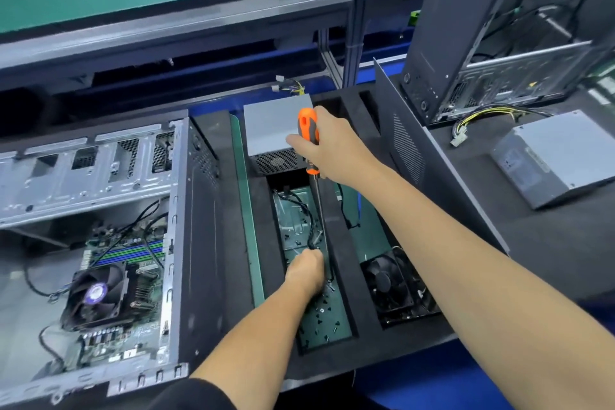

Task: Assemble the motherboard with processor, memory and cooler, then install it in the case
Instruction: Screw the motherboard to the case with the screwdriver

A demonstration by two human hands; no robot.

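Note:
The open computer case (186, 210) lies on its side at the left, with the motherboard (109, 333) inside it; a black cooler fan (96, 296) and memory sticks (139, 251) sit on the board. My right hand (329, 146) grips an orange-and-black screwdriver (309, 133) upright, its shaft pointing down into the foam tray's middle compartment. My left hand (307, 271) reaches into that compartment among small black screws (327, 316), fingers curled down; whether it pinches a screw is hidden.
A black foam tray (342, 263) holds a grey power supply (273, 133) at the back and a spare fan (389, 283) on the right. A side panel (409, 150), a second upright case (499, 36) and another power supply (552, 156) stand to the right.

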